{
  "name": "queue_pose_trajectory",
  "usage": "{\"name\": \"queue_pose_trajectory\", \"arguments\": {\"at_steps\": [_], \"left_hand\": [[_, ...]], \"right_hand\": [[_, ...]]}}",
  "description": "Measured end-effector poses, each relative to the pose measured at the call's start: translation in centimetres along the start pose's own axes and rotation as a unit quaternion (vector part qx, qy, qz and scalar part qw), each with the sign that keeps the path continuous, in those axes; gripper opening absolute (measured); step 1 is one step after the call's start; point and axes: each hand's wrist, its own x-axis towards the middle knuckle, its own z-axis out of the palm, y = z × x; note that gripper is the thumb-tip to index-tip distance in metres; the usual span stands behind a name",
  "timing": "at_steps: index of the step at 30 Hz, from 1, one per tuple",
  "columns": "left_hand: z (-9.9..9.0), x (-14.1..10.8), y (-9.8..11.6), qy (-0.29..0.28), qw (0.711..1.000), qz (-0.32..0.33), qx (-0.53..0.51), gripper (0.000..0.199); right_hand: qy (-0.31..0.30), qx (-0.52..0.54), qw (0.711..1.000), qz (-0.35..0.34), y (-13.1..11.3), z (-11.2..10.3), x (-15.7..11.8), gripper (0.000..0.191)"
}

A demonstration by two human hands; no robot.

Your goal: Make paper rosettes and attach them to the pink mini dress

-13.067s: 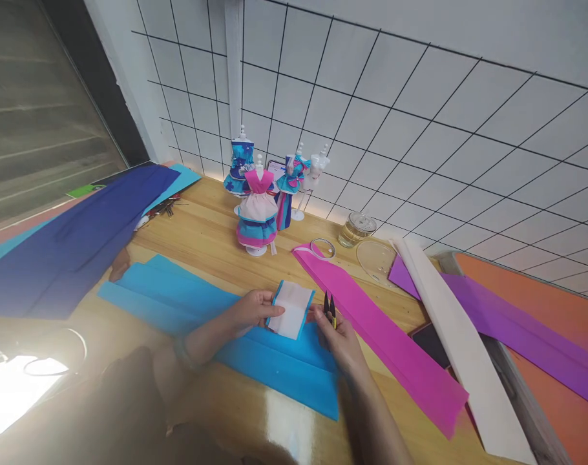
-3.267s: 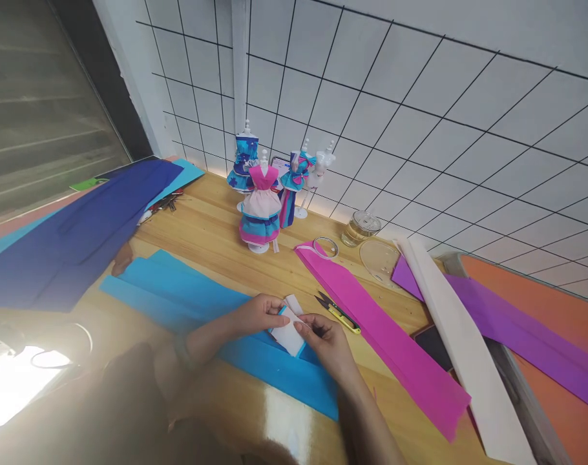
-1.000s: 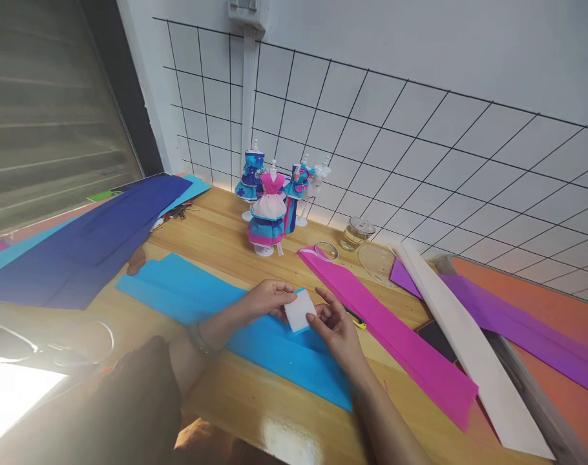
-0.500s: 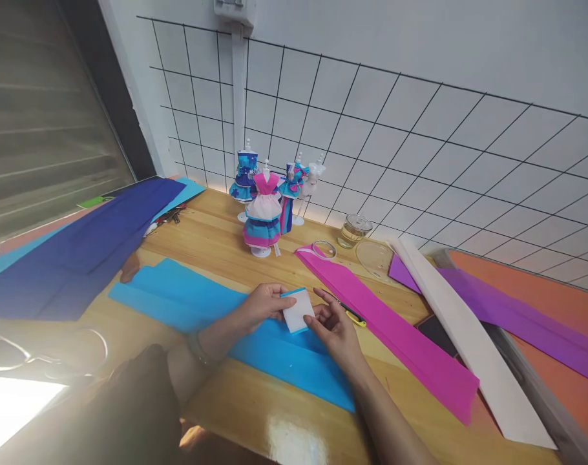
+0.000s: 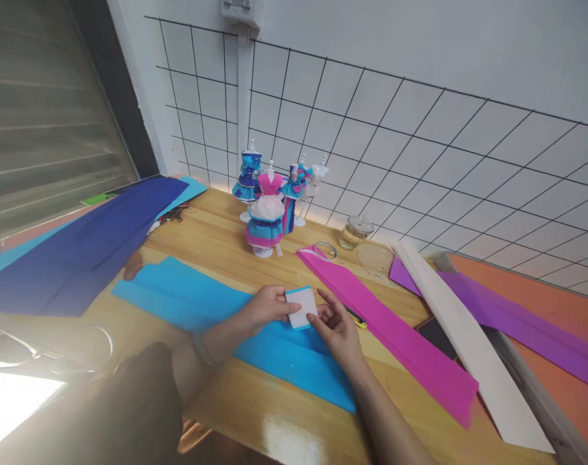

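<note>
A small white piece with blue edges [image 5: 302,309] is held up between both hands, above a long strip of blue material [image 5: 187,294] lying on the wooden table. My left hand [image 5: 271,306] pinches its left side, the thumb resting on the white face. At its lower right side, my right hand [image 5: 335,326] grips it between thumb and curled fingers, with the index finger raised. Just behind the right hand lies a yellow and black cutter [image 5: 356,318], partly covered by that hand.
Miniature dress forms in small dresses [image 5: 266,210] stand at the back near a glass jar [image 5: 356,231]. Pink [image 5: 395,342], white [image 5: 473,345] and purple strips [image 5: 521,328] lie to the right. Dark blue material [image 5: 85,239] covers the left side; a wire grid stands behind.
The white piece has tilted more upright in both hands. The whole view has shifted slightly. Both hands keep their hold.
</note>
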Motion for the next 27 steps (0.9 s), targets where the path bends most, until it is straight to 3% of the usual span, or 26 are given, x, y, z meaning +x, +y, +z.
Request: {"name": "queue_pose_trajectory", "arguments": {"at_steps": [6, 20, 27], "left_hand": [[-0.21, 0.11, -0.08, 0.032, 0.999, -0.001, -0.006, 0.038], [-0.37, 0.19, -0.32, 0.034, 0.999, 0.004, -0.015, 0.033], [-0.4, 0.2, -0.04, 0.044, 0.997, 0.031, 0.057, 0.031]], "right_hand": [[-0.013, -0.002, 1.0, -0.001, -0.06, 0.31, -0.14, 0.053], [-0.013, -0.028, 1.0, -0.002, 0.45, 0.45, -0.31, 0.061], [0.002, -0.086, 0.996, -0.019, 0.82, 0.24, -0.31, 0.064]]}}
